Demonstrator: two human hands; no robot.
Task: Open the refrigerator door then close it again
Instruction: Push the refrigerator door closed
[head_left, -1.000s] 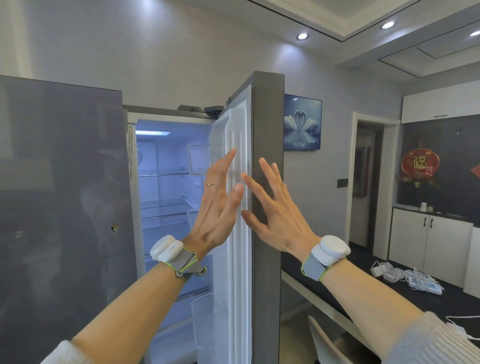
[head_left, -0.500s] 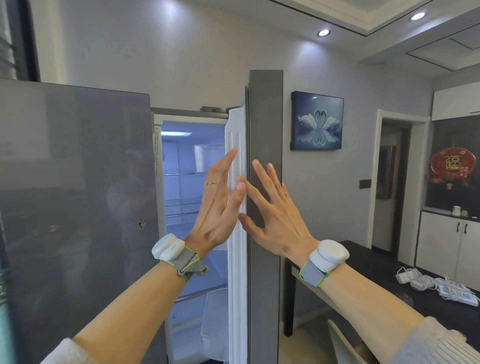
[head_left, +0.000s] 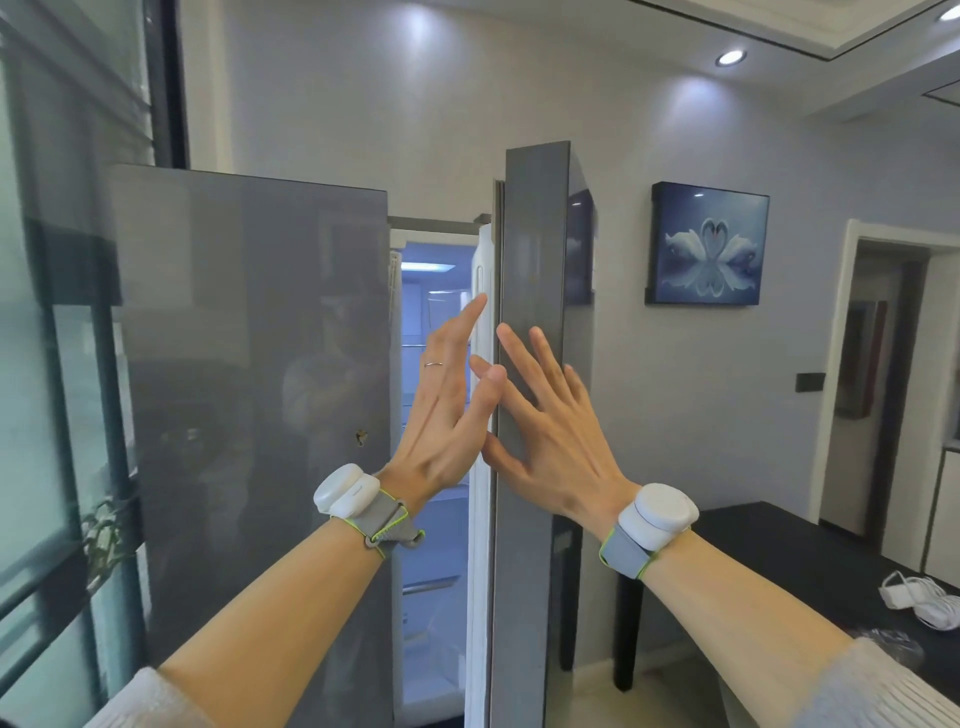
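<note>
A tall grey side-by-side refrigerator fills the middle of the head view. Its right door (head_left: 535, 291) stands partly open, seen almost edge-on, with a narrow lit gap showing the interior shelves (head_left: 434, 332). The left door (head_left: 249, 364) is closed. My left hand (head_left: 447, 410) is flat and spread against the white inner edge of the open door. My right hand (head_left: 545, 431) lies flat with fingers apart on the door's grey outer edge. Neither hand grips anything. Both wrists carry white bands.
A dark table (head_left: 810, 561) stands to the right of the fridge with white cables (head_left: 924, 603) on it. A framed swan picture (head_left: 709, 244) hangs on the wall. A doorway (head_left: 883, 384) is at far right, a window (head_left: 47, 364) at far left.
The right door has swung toward closed, so the lit gap is much narrower. Both flat hands stay on the door's edge and have followed it left.
</note>
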